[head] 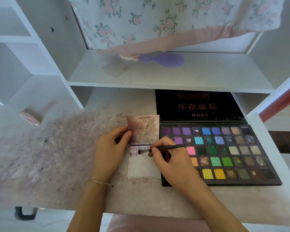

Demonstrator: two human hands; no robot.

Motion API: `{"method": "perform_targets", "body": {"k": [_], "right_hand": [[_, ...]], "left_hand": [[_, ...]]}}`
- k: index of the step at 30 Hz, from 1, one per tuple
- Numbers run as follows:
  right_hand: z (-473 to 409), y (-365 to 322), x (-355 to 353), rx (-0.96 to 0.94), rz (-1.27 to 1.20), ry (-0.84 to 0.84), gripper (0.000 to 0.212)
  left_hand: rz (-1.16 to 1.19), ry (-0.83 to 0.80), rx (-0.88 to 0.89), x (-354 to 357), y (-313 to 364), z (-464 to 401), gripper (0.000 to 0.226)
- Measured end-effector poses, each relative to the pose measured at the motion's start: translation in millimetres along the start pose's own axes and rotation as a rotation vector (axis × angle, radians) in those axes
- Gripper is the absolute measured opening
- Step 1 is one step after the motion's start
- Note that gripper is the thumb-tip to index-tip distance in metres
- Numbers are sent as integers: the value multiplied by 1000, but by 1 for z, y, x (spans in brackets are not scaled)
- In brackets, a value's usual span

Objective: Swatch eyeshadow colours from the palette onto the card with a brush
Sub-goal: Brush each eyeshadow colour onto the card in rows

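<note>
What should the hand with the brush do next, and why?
Probably drag the brush a short way down the card. Its dark tip already sits on the card beside a row of purple strokes, the left hand holds the card's edge, and the right hand grips the handle.

The open lid (197, 106) of the eyeshadow palette (219, 154), at the counter's back right, bears three lines of print: "MIDNIGHT" in dim reddish capitals, the Chinese characters "午夜星系" beneath, and "HDKT" in smaller pale letters below those.
</note>
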State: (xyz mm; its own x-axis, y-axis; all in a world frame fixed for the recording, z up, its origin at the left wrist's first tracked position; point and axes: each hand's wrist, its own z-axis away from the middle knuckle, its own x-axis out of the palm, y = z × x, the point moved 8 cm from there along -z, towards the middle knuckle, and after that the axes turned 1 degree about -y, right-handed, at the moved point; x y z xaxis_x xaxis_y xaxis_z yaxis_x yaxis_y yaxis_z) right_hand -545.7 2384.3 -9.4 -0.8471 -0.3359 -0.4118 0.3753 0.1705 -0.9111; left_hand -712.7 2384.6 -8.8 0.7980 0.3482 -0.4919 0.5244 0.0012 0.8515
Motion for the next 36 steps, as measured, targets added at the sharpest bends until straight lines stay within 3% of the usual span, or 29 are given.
{"method": "perform_targets", "body": {"k": [36], "right_hand": [[0,0,0,9,-1,-11,18]], "left_hand": [[7,-7,-18,0,0,1,16]]}}
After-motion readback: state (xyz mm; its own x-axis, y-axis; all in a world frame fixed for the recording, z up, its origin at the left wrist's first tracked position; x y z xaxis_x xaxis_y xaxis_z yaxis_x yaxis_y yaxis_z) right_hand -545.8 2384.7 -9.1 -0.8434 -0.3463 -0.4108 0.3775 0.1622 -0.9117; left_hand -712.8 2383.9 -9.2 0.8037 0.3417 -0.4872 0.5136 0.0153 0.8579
